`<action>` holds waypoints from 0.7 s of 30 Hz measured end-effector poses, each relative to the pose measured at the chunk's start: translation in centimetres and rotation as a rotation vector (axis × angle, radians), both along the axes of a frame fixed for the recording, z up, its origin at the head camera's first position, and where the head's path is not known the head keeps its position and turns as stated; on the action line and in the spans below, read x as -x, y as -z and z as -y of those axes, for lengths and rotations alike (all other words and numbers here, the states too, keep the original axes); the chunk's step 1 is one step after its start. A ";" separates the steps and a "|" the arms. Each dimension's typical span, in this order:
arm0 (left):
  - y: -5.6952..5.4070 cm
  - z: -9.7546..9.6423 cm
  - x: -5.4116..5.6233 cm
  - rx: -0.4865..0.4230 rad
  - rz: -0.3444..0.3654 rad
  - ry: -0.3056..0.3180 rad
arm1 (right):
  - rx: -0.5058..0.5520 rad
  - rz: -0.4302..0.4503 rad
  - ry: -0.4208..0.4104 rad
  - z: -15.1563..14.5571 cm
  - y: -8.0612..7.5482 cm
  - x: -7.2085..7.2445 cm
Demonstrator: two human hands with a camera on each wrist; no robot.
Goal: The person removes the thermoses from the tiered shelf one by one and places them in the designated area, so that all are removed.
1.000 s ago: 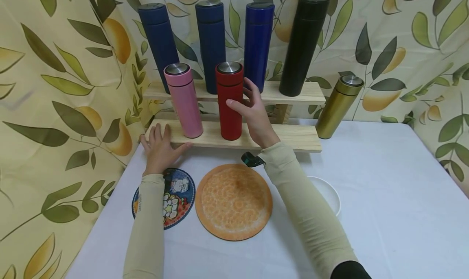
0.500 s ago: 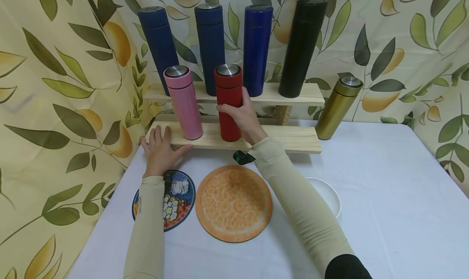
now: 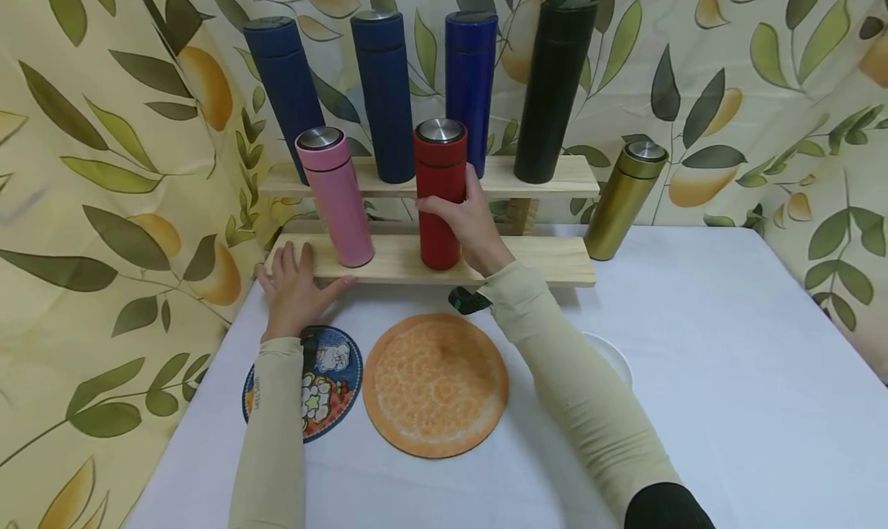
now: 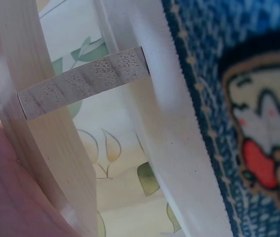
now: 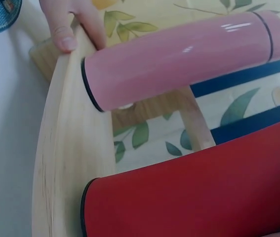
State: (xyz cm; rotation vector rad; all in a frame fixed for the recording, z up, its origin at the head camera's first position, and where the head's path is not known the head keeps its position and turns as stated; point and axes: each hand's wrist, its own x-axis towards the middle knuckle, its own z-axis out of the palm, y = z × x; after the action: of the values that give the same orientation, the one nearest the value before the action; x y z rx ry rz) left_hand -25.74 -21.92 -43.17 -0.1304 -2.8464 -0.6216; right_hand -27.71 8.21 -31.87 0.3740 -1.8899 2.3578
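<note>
The left hand (image 3: 294, 294) lies spread on the pale wooden lower shelf (image 3: 551, 261); past the pink metal-lidded cylindrical flask (image 3: 338, 201), the red metal-lidded cylindrical flask (image 3: 439, 176) (right hand (image 3: 473, 230) curled round it) now stands farther right, widening their gap.

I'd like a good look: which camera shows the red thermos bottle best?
The head view: it shows the red thermos bottle from lid to base, though the right grip covers part. The right wrist view is closer but misses the lid; the left wrist shows none.
</note>
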 end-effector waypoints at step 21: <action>-0.3 -0.1 -0.4 -0.017 0.000 0.011 | -0.016 -0.041 0.093 -6.7 -1.3 -2.4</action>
State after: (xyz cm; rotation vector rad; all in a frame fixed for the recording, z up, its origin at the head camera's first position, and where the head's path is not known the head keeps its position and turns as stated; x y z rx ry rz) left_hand -25.33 -21.77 -42.89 -0.1438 -2.8411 -0.6486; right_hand -25.30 14.92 -30.57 0.3257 -1.8671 2.2600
